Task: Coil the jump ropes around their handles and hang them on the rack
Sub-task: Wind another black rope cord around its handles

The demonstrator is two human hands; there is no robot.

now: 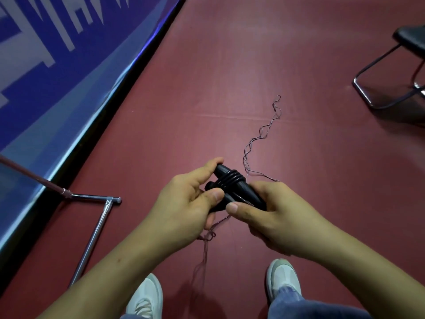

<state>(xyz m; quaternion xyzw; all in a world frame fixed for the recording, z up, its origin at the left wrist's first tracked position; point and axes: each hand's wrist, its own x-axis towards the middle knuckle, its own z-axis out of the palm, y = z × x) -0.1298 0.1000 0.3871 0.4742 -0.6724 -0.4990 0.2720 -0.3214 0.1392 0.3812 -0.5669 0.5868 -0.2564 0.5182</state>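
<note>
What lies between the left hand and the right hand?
Head view: two black handles with rope coils round them; left hand and right hand both grip them.

Left of our left hand (188,203) stood a metal frame (92,238) and a blue barrier (57,100). Well right of our right hand (271,210) stood a chair (411,36). Ahead lay open floor (230,77), crossed by loose rope (263,131).

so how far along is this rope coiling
Done: a few turns are wound round the two black handles. In hand: left hand and right hand both grip the handles. Remaining: a long twisted rope tail trails on the floor, to be wound, then hung.
</note>
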